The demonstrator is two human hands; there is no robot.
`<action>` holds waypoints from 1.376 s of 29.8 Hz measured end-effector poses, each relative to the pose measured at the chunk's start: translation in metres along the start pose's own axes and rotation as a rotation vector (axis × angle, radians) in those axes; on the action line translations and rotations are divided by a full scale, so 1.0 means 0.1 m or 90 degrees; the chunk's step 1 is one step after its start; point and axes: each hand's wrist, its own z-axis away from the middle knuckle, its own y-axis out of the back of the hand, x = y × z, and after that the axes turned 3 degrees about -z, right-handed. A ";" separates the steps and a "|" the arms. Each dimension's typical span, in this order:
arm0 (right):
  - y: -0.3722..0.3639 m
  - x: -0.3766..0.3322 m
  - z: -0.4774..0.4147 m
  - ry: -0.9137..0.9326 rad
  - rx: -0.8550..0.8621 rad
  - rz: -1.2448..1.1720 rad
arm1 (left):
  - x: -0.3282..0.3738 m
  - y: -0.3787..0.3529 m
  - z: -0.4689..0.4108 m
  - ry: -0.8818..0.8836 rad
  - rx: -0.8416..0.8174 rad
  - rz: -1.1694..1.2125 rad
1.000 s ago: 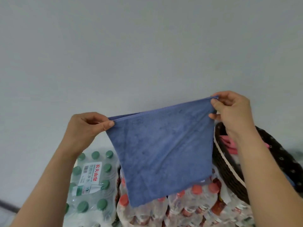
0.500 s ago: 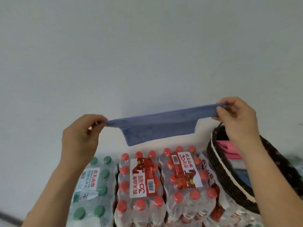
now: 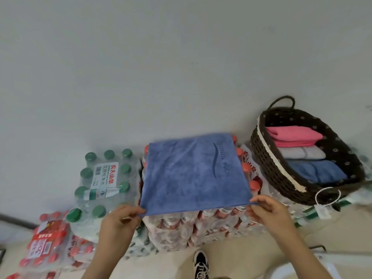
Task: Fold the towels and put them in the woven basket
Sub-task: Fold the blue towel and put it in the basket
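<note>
Against a plain pale wall (image 3: 161, 57), shrink-wrapped bottled water stood stacked on a beige floor (image 3: 241, 256) and served as a makeshift worktop. A blue towel (image 3: 193, 174) lay spread flat over the red-capped pack (image 3: 201, 224), far edge toward the wall and printed logo facing up. The left hand (image 3: 120, 220) pinched its near left corner and the right hand (image 3: 269, 210) its near right corner. The hands were well apart, with the near hem drawn straight between them.

A second earlier the same towel had hung in the air from those two hands, held up before the wall. Half a second earlier it had been swung up almost edge-on. It had since come down onto the bottles.

On a fair reading this was the start of folding this towel, which was laid out but not yet doubled over.

The woven basket (image 3: 267, 164) sat just to the right, apparently on more packs. It already held a pink towel (image 3: 291, 135), a grey towel (image 3: 300, 153) and a folded blue towel (image 3: 316, 171) side by side.

The next move probably called for carrying the near hem over to the far one. The bumpy caps beneath could let the cloth sag or slip.

A green-capped pack (image 3: 104, 178) stood to the left, and a black-and-white shoe (image 3: 200, 262) showed below.
</note>
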 end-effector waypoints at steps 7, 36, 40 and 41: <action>0.13 0.12 0.07 0.005 0.007 0.035 | -0.06 0.07 0.09 -0.122 -0.089 -0.134; 0.25 -0.19 0.26 0.106 -0.123 0.113 | 0.17 0.38 0.20 -0.030 -0.173 0.015; 0.08 -0.38 0.14 0.154 -0.077 0.086 | 0.32 0.28 0.02 -0.026 -0.082 0.052; 0.02 -0.44 0.09 0.165 -0.066 0.081 | 0.37 0.25 -0.04 -0.011 -0.062 0.081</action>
